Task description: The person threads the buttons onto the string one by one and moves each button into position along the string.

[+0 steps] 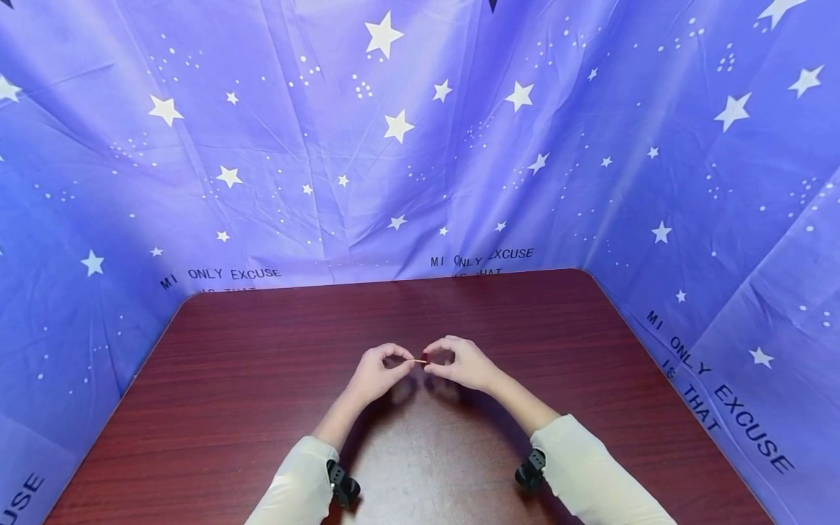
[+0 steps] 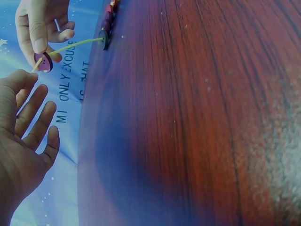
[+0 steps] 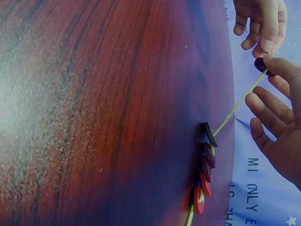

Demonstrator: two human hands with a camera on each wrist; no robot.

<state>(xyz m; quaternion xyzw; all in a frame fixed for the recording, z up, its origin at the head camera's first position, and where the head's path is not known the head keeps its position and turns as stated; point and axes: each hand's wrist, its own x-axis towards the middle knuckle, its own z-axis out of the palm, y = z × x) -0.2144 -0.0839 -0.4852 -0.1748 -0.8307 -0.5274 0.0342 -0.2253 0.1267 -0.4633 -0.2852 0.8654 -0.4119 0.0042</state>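
My left hand (image 1: 380,373) and right hand (image 1: 462,362) meet above the table, fingertips almost together. Between the right thumb and finger is a pinched dark purplish button (image 2: 43,62) with small holes. A yellow string (image 3: 237,104) passes through this button, and the left thumb and finger pinch its short end on the near side. The other left fingers spread loosely in the left wrist view. From the button, the string slants to the table, where a black button (image 3: 210,134), dark purple buttons (image 3: 209,155) and red buttons (image 3: 199,200) are threaded in a row.
The dark red wood-grain table (image 1: 262,408) has a glossy patch toward its front. A blue-purple curtain (image 1: 315,146) with white stars and black lettering surrounds its back and sides. Black wrist devices (image 1: 343,483) sit at both light sleeves (image 1: 292,485).
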